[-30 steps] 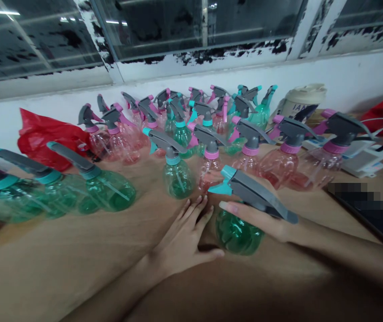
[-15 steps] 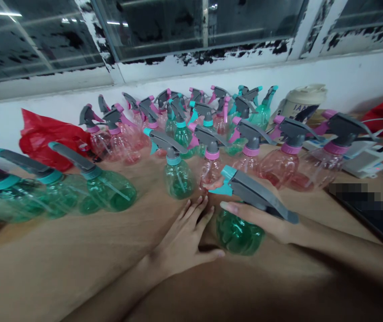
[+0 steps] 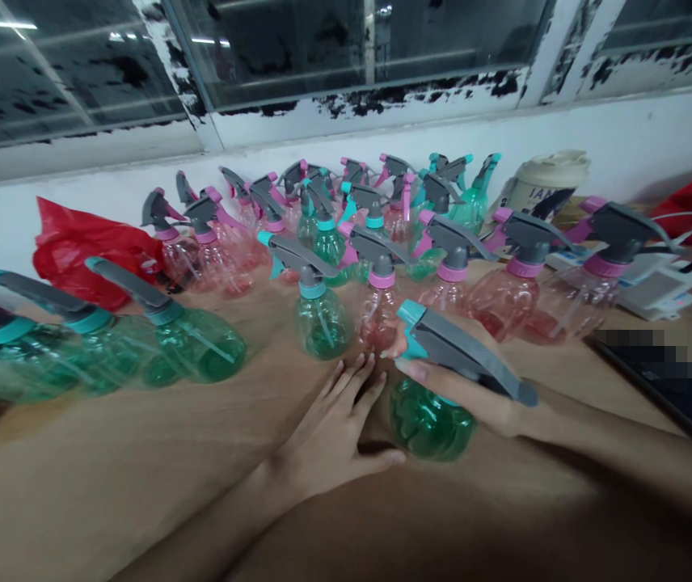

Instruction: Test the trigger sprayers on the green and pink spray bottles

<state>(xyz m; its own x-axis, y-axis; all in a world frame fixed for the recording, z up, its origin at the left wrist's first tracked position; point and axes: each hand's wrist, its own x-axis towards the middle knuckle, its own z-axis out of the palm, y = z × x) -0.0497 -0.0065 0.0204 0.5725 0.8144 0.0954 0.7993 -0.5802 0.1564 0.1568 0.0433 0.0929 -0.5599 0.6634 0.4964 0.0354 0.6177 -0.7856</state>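
My right hand (image 3: 473,396) is wrapped around the neck of a green spray bottle (image 3: 431,424) with a grey and teal head, its index finger at the trigger. The bottle stands upright on the wooden table (image 3: 170,477), its nozzle facing left. Flat on the table just left of it rests my left hand (image 3: 337,428), fingers spread and holding nothing. Another green spray bottle (image 3: 322,323) stands beyond my left fingertips, beside a pink spray bottle (image 3: 379,315). Part of the held bottle's neck is hidden by my right hand.
Several green spray bottles (image 3: 200,347) line the left side. Many pink and green ones crowd the back, near a red plastic bag (image 3: 91,259). On the right are a pale tub (image 3: 543,186), white power strips (image 3: 664,291) and a dark flat device (image 3: 655,388).
My right index finger has pulled the teal trigger in toward the spray head. My left hand and the other bottles have stayed in place.
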